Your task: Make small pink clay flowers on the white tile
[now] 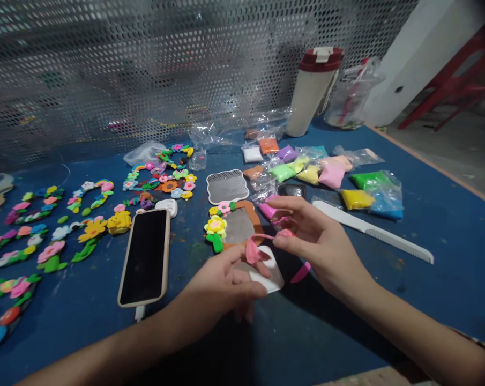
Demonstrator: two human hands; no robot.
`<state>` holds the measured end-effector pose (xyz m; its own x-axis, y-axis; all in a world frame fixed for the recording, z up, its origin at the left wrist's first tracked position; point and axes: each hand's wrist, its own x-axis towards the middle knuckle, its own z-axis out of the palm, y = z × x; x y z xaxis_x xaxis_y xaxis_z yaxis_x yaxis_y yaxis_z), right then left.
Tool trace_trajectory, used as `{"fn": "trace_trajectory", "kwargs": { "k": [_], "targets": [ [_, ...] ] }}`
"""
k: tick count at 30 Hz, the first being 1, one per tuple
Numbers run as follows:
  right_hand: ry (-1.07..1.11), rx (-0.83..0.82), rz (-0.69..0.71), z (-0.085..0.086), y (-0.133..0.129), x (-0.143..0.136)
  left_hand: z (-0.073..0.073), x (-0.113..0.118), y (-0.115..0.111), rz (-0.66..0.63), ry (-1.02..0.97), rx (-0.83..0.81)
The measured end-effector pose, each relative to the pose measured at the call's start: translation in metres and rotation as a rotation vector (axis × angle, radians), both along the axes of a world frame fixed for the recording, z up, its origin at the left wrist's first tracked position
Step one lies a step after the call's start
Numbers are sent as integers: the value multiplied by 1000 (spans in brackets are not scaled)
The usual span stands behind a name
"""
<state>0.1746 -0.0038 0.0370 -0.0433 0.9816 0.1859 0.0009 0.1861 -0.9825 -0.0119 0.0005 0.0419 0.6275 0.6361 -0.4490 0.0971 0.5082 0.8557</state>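
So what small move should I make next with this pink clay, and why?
Probably ease your right hand gently away until the pink clay parts, since only a thin strand of it spans the gap to your left hand, where a wider piece sits at the fingertips.

"Home or workshop?"
"Makeshift craft corner, I'd say: modelling clay packets (333,174), a flower-trimmed mirror (237,226), blue table (403,305)."
"And around it?"
"Perforated metal panel (154,64), red plastic chair (458,76), concrete floor (439,147)."
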Motion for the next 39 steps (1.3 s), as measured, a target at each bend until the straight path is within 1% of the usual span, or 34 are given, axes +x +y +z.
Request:
{"fn": "trace_trajectory", "kwargs": {
  "k": [3,6,9,11,13,15,17,19,20,22,24,26,28,30,33,35,36,37,38,39],
  "targets": [
    [-72,8,151,-2,0,-1,3,0,1,-15,-62,-37],
    [-116,-38,239,-5,0,-4,5,0,2,-33,-56,-22],
    [-36,-116,306,-7,-1,-9,8,1,2,-18,2,14],
    [62,-166,335,-8,-2,-13,10,1,0,30,62,49],
    [156,-214,333,-9,-4,-17,12,2,-2,75,124,90],
    [217,-266,324,-9,-6,-20,13,1,-4,101,190,195],
    [264,-312,325,-8,-8,-22,14,0,-6,109,234,403],
    [330,-362,338,-6,-9,-23,13,-1,-7,102,238,632],
    [372,-389,345,-5,-10,-23,12,-1,-8,95,229,716],
    [457,-441,342,-4,-10,-23,11,-2,-9,74,225,791],
    [509,-483,311,-4,-9,-21,9,-1,-9,46,255,772],
    [521,-504,249,-6,-7,-19,8,-1,-10,18,296,684],
    [489,-487,168,-7,-4,-16,8,0,-10,6,313,574],
    [406,-413,63,-8,-1,-12,8,1,-9,10,299,459],
    [226,-236,-111,-6,0,-8,7,1,-8,32,281,317],
    [124,-129,-177,-5,-1,-7,6,0,-6,49,274,245],
    [88,-100,-172,-4,-2,-8,5,0,-6,54,265,218],
    [69,-92,-135,-3,-3,-8,5,1,-5,58,255,197],
    [70,-113,-68,-2,-4,-9,4,1,-4,60,245,183],
    [90,-168,20,-2,-5,-11,4,2,-4,60,236,177]
  ]
}}
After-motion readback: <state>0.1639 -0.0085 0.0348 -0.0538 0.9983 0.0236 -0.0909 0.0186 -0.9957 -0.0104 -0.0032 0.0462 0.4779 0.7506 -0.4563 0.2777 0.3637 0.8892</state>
